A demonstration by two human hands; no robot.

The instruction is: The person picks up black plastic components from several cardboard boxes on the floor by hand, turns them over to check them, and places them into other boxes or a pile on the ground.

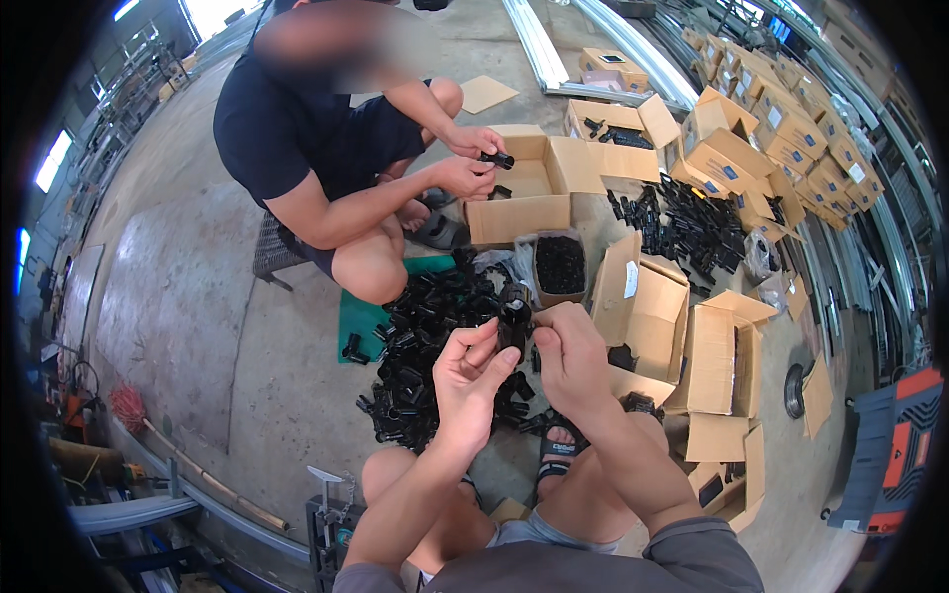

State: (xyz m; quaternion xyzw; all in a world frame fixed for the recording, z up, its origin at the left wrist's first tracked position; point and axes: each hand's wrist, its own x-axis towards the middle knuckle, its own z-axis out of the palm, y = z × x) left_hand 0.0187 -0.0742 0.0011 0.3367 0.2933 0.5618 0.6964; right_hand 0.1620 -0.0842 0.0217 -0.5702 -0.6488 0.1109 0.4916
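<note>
In front of me, my left hand [467, 381] grips a black tubular fitting [514, 314] between thumb and fingers, holding it upright above a heap of similar black fittings [420, 346]. My right hand [573, 356] is closed in a pinch at the fitting's right side. Whatever its fingertips grasp there is too small or hidden to make out. Part of the heap lies on a green sheet [354, 308]. Just beyond my hands stands a small box of tiny black parts [560, 265].
Across from me a seated person [316, 168] holds another black fitting [497, 159] over an open carton [519, 219]. Several open cartons [643, 316] stand on my right, near a second pile of black parts [692, 222]. A grey and orange tool case [890, 455] is at far right.
</note>
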